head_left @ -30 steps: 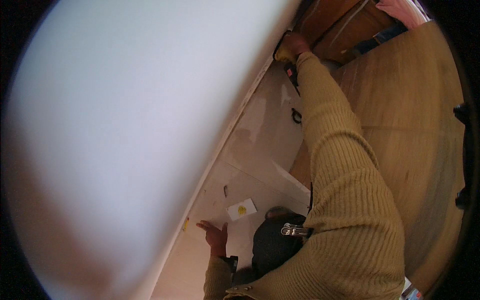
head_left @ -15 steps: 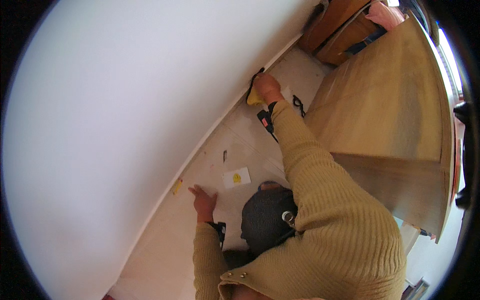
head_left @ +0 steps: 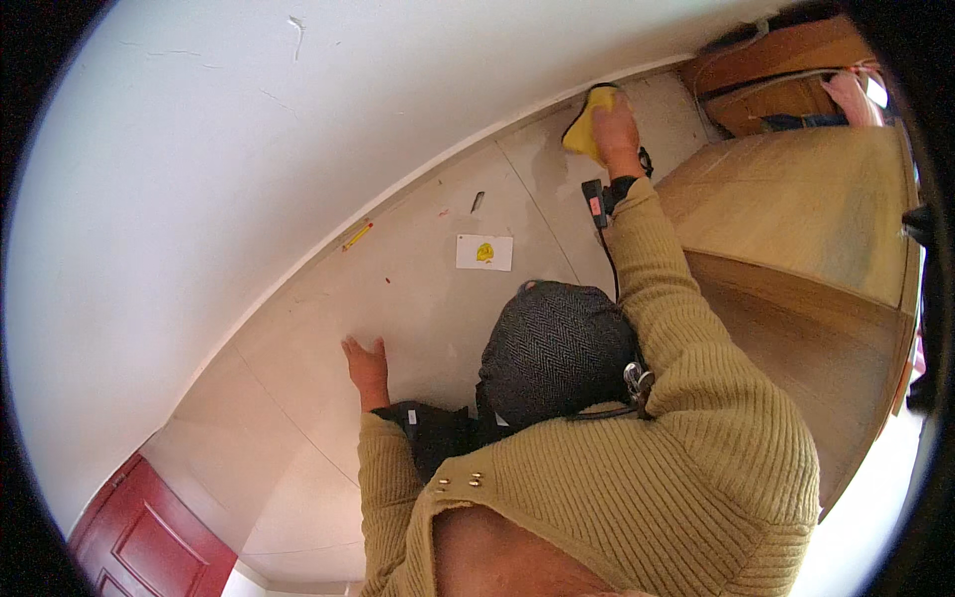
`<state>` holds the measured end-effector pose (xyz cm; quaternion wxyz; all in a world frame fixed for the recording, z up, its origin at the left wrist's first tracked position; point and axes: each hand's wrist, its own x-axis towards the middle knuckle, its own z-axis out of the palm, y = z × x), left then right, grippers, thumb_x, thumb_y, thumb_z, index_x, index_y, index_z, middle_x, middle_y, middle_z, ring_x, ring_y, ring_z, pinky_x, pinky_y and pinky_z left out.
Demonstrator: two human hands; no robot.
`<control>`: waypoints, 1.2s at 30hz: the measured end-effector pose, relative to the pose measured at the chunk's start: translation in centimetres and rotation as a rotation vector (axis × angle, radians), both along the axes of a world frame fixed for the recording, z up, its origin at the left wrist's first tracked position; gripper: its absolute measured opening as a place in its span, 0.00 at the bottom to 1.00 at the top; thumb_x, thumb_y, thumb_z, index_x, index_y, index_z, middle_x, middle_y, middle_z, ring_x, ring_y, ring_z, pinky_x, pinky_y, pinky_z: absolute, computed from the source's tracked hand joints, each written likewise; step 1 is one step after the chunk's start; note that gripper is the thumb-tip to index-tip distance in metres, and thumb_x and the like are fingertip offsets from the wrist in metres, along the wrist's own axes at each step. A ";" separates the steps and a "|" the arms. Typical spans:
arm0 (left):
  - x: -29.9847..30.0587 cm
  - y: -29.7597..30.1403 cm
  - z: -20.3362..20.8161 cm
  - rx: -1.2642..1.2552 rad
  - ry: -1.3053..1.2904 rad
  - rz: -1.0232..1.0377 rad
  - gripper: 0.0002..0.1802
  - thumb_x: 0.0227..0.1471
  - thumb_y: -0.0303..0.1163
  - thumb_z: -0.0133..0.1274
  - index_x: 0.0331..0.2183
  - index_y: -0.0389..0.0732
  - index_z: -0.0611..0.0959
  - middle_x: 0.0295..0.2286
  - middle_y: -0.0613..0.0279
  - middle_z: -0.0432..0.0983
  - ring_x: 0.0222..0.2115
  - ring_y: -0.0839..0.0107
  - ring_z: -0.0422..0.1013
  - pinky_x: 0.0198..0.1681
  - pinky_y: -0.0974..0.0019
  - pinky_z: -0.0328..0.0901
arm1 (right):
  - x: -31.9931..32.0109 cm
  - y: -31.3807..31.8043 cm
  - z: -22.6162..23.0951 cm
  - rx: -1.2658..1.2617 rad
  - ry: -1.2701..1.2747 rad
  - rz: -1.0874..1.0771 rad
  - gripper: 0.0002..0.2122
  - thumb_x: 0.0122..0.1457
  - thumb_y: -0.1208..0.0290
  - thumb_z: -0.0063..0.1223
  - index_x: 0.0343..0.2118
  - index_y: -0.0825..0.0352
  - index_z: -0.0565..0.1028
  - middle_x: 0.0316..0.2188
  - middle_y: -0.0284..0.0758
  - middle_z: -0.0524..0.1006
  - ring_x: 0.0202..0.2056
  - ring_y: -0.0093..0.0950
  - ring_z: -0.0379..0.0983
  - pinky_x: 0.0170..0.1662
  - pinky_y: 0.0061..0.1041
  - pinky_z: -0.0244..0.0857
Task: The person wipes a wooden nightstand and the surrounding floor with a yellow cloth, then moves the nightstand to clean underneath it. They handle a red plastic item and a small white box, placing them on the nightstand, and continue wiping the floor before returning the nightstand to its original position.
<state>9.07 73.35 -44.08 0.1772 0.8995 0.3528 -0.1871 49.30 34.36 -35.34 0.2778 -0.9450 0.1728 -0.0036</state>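
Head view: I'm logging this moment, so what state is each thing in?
Right hand: closed on the yellow cloth
Yellow cloth: held, near the foot of the wall
Left hand: open, empty
White card: lying flat, yellow-marked side up
Yellow stick: lying on the floor by the wall
Small dark piece: lying on the floor
Red door: open or shut, can't tell

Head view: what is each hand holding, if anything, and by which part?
Right hand: on the right side of a dark-edged yellow cloth; whether gripping or just pressing, I can't tell. Left hand: nothing.
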 end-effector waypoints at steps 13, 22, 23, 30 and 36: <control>-1.2 -0.9 -1.2 -0.006 0.232 -0.057 0.54 0.39 0.51 0.56 0.54 0.25 0.48 0.55 0.33 0.35 0.45 0.48 0.65 0.44 0.61 0.64 | 0.3 6.6 -5.9 -0.117 -0.060 0.407 0.19 0.53 0.57 0.43 0.41 0.68 0.68 0.39 0.47 0.71 0.41 0.44 0.67 0.44 0.36 0.62; -2.2 -0.2 -1.9 0.019 0.149 -0.099 0.53 0.38 0.50 0.57 0.53 0.25 0.50 0.55 0.32 0.38 0.47 0.47 0.61 0.45 0.60 0.63 | -9.3 15.5 -1.8 0.399 0.283 1.214 0.19 0.50 0.64 0.44 0.45 0.64 0.68 0.39 0.44 0.72 0.41 0.40 0.68 0.44 0.33 0.63; -2.3 -0.2 -1.9 0.001 0.138 -0.090 0.53 0.39 0.49 0.57 0.53 0.25 0.50 0.55 0.31 0.38 0.48 0.47 0.61 0.45 0.60 0.63 | -8.6 14.6 -1.2 0.514 0.181 1.196 0.17 0.51 0.64 0.44 0.43 0.65 0.69 0.37 0.44 0.73 0.39 0.40 0.69 0.42 0.34 0.64; -1.4 -1.0 -0.6 -0.018 0.187 -0.047 0.53 0.39 0.49 0.57 0.53 0.24 0.50 0.54 0.28 0.38 0.47 0.46 0.62 0.45 0.62 0.63 | -7.4 7.9 -1.0 1.628 0.761 0.322 0.18 0.51 0.67 0.43 0.45 0.68 0.67 0.33 0.36 0.75 0.31 0.27 0.73 0.35 0.25 0.68; -1.2 -0.9 -0.5 0.016 0.195 -0.049 0.55 0.38 0.51 0.58 0.53 0.23 0.49 0.54 0.30 0.38 0.46 0.47 0.63 0.46 0.61 0.63 | -8.4 7.6 -1.2 1.852 0.751 0.281 0.21 0.50 0.66 0.42 0.47 0.70 0.65 0.33 0.37 0.75 0.31 0.28 0.72 0.37 0.24 0.68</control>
